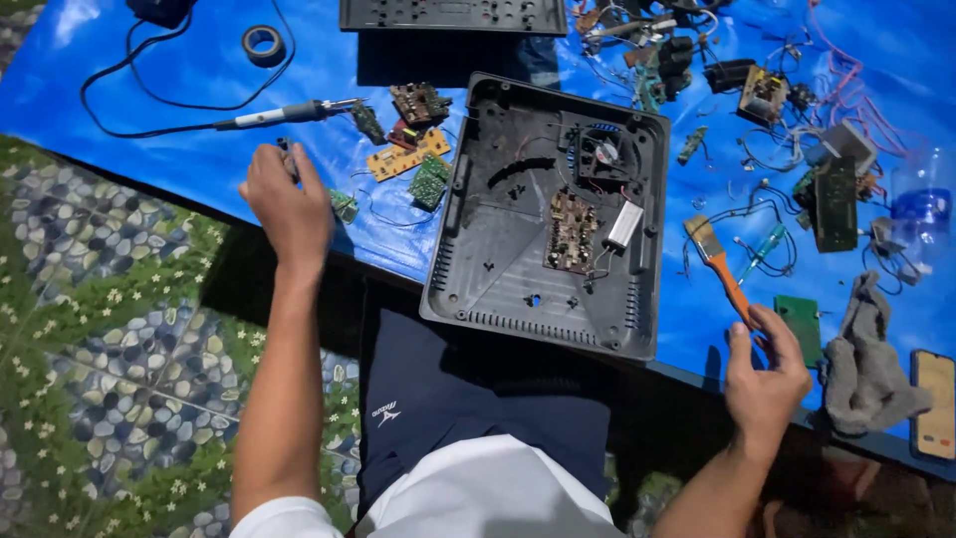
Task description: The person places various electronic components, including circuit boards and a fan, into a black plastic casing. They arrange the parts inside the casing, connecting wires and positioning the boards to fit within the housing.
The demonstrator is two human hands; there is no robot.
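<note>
Two hands: left hand (289,204) on a small tool (287,151), right hand (765,371) on a paintbrush (725,274)

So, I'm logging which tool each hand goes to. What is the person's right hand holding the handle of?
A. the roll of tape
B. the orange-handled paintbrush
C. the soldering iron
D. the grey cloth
B: the right hand closes on the end of the orange-handled paintbrush, whose bristles point away over the blue sheet.
</note>
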